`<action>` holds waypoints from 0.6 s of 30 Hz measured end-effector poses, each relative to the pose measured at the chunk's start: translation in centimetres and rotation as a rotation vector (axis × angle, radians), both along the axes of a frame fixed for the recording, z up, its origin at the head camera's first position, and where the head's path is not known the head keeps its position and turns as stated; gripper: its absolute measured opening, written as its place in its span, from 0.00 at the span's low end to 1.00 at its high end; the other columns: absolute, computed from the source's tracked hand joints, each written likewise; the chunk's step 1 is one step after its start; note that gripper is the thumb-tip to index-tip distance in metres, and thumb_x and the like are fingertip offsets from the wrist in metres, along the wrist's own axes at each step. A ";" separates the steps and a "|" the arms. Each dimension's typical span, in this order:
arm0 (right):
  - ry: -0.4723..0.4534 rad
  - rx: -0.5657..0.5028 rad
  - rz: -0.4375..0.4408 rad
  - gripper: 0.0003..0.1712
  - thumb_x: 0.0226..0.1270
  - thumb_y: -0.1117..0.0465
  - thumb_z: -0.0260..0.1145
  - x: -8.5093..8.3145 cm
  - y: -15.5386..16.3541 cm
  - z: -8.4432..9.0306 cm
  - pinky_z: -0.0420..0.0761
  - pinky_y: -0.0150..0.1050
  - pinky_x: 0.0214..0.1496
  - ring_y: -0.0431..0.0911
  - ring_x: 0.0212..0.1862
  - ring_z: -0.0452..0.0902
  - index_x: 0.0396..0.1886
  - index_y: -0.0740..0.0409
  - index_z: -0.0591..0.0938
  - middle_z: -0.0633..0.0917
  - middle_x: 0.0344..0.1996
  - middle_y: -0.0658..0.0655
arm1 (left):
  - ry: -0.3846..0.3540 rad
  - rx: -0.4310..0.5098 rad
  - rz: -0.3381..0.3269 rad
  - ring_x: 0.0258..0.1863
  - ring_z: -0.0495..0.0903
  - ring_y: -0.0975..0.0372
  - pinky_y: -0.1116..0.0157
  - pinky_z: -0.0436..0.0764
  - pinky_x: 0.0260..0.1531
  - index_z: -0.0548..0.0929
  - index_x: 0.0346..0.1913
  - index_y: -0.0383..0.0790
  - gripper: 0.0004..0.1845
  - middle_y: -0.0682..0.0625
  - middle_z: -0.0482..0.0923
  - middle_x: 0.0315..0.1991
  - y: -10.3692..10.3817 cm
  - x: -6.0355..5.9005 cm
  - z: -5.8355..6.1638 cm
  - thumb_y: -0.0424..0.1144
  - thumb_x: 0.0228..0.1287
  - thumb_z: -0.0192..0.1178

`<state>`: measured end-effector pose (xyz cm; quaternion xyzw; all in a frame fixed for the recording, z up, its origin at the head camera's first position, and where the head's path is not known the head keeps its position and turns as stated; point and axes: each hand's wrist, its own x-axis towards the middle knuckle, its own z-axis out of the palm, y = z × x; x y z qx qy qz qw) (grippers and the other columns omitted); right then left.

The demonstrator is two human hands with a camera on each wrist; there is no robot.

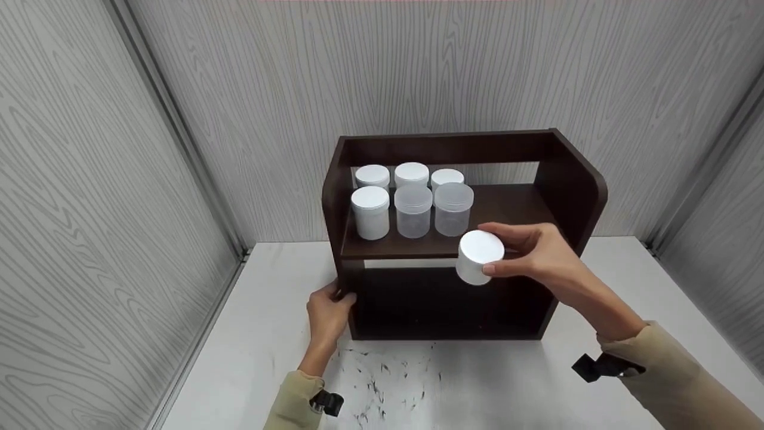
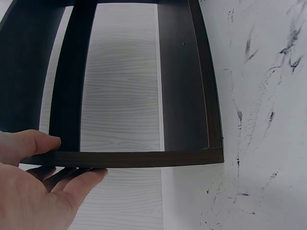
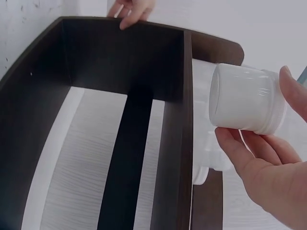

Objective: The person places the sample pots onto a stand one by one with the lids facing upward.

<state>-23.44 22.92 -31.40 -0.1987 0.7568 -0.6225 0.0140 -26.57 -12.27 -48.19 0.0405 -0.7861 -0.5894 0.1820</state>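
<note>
A dark brown two-level shelf (image 1: pixel 567 179) stands on the white table (image 1: pixel 489 382). Several white and clear lidded jars (image 1: pixel 412 200) stand on the left of its upper board. My right hand (image 1: pixel 531 254) grips a white jar (image 1: pixel 479 255) by its lid end, tilted, in front of the upper board's front edge; the right wrist view shows the same jar (image 3: pixel 244 98) held beside the shelf edge (image 3: pixel 184 120). My left hand (image 1: pixel 328 310) holds the shelf's left side panel low down, thumb and fingers (image 2: pixel 38 143) on either side of the panel edge (image 2: pixel 144 158).
Grey wood-grain walls (image 1: pixel 119 179) close in on three sides. Black scuff marks (image 1: pixel 382 376) cover the table in front of the shelf. The shelf's lower level (image 1: pixel 447 301) is dark, with nothing visible inside. The right half of the upper board (image 1: pixel 513 206) is bare.
</note>
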 end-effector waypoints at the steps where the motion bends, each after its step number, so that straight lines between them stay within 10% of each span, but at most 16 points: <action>1: 0.000 -0.006 -0.005 0.41 0.52 0.72 0.83 -0.2 0.1 0.1 0.85 0.40 0.55 0.50 0.54 0.87 0.68 0.71 0.79 0.89 0.54 0.61 | -0.001 0.001 0.000 0.56 0.85 0.43 0.50 0.84 0.54 0.79 0.63 0.20 0.25 0.30 0.84 0.56 0.0 0.0 0.0 0.29 0.65 0.65; 18: 0.006 -0.031 -0.116 0.39 0.57 0.68 0.83 -4.2 2.1 1.0 0.86 0.37 0.51 0.44 0.47 0.88 0.69 0.67 0.80 0.91 0.48 0.57 | -0.015 0.021 -0.011 0.57 0.84 0.43 0.51 0.84 0.54 0.77 0.64 0.18 0.26 0.28 0.83 0.57 0.0 0.0 0.2 0.28 0.66 0.64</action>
